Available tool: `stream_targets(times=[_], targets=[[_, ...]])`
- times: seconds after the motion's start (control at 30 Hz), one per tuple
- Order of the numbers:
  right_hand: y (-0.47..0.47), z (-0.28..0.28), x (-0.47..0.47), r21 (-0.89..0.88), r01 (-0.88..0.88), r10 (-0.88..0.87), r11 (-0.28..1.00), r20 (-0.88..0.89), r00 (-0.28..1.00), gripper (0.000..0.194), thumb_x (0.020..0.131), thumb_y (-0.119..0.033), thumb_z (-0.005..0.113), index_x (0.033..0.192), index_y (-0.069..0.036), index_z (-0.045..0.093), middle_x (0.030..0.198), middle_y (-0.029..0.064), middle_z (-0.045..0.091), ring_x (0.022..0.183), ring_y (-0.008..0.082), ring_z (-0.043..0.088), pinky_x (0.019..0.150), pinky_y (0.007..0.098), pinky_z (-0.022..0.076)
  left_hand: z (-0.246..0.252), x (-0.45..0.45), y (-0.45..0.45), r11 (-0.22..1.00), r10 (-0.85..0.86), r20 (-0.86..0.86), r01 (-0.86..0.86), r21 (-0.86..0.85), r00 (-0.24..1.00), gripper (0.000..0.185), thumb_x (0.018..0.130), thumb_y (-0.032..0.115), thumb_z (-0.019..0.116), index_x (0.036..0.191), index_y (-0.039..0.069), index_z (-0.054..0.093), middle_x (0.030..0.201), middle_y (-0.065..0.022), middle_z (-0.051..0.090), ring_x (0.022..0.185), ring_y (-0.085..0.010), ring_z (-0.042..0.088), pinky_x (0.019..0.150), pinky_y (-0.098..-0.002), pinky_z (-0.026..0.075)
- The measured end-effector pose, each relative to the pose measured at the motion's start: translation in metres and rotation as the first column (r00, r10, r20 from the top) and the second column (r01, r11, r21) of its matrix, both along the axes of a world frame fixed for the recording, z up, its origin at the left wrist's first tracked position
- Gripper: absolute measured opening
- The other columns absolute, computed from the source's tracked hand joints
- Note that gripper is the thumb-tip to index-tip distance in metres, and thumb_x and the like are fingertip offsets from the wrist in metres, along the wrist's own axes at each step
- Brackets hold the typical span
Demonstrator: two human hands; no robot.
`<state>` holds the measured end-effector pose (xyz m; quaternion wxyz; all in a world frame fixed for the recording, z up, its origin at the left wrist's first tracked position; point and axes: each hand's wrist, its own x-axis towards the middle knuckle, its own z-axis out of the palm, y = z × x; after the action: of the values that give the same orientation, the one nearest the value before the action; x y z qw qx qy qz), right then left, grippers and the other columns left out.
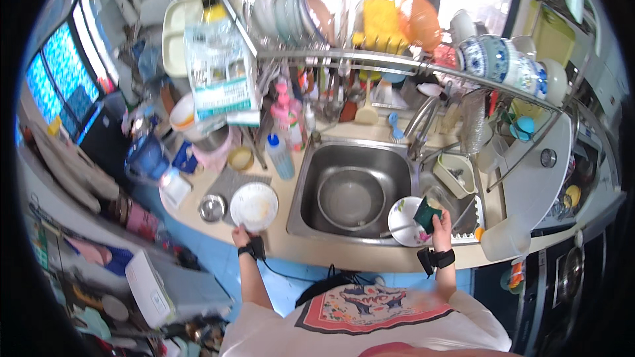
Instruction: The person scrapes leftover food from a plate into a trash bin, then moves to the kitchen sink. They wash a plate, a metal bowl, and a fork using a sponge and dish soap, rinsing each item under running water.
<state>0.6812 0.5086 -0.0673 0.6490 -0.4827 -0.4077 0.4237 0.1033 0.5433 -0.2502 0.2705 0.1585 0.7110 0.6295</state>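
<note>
My left hand (pixel 241 236) grips the near-left rim of a white plate (pixel 254 206) with faint brownish marks. The plate is over a grey mat (pixel 233 186) on the counter, left of the sink. In my right hand (pixel 441 225) is a dark green scouring pad (pixel 427 215). The pad is above a white floral bowl (pixel 404 230) at the sink's front right and hides part of it. A utensil handle (pixel 392 232) shows at the bowl's left side. Inside the stainless steel sink (pixel 300 198) sits a round metal basin (pixel 351 198).
A small metal bowl (pixel 213 208) stands left of the plate, and a blue-capped bottle (pixel 281 156) behind it. The faucet (pixel 421 124) rises behind the sink. A dish rack (pixel 347 56) spans the back overhead. Right of the sink are a pale strainer basket (pixel 455 177) and a translucent container (pixel 506 239).
</note>
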Motion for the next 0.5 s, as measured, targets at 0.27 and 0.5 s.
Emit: stream_targets(times=[0.27,0.5], targets=[[0.003,0.004,-0.035,-0.006,-0.002,0.002,1.000,0.023,1.000,0.017,0.087,-0.007,0.043,0.104,-0.005,0.041,0.088,0.0030,0.053,0.077,0.0081,0.050,0.069,0.0213,0.0403,-0.019,-0.009,0.028,0.996,-0.087,-0.245,0.092,0.010,0.966,0.041,0.084,0.035,0.049,0.089,-0.006,0.049,0.083,-0.0174,0.057,0.074,-0.0231,0.053,0.069,-0.0335,0.043],[-0.012,0.004,-0.051,0.080,0.030,-0.035,0.996,0.055,0.998,0.015,0.087,-0.007,0.044,0.102,-0.005,0.042,0.083,0.0001,0.050,0.074,0.0063,0.046,0.068,0.0195,0.0387,-0.028,-0.024,0.042,0.966,-0.207,0.210,0.165,0.198,0.956,0.034,0.086,0.032,0.047,0.101,0.002,0.040,0.084,-0.0128,0.056,0.066,-0.0216,0.057,0.050,-0.0316,0.047]])
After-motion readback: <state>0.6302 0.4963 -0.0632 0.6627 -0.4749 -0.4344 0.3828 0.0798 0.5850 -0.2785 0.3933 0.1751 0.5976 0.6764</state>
